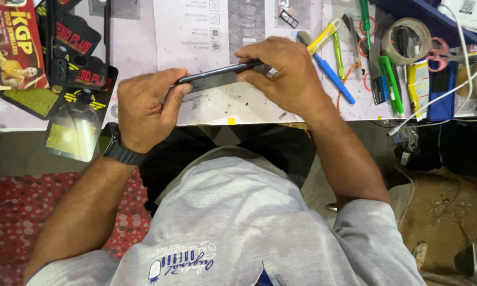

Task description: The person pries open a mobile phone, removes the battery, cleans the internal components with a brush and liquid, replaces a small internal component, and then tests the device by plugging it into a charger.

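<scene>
Item in hand: a dark, slim phone, held edge-on and nearly level above the near edge of the desk, over a sheet of white printed paper.

Left hand: grip pinching the phone's left end between thumb and curled fingers; a black watch sits on the wrist.

Right hand: grip closed over the phone's right end, fingertips pressed along its upper edge, thumb beneath.

State of work, as a judgement: the phone appears whole, with no part visibly lifted or separated along the edge that shows; whether a seam has opened cannot be told from this angle. No tool is in either hand. The handling looks to be at an early or checking stage, with any opening or fitting not shown as done.

Just right of the right hand: a blue-handled tool, a yellow-handled tool, a green screwdriver and a green-handled cutter, all lying untouched.

Further right: a roll of tape, pink-handled scissors and a white cable.

Left of the desk: several flat packets in black, red and yellow, and a glossy film sheet overhanging the edge.

Below: grey shirt; red spotted mat on the floor.
</scene>
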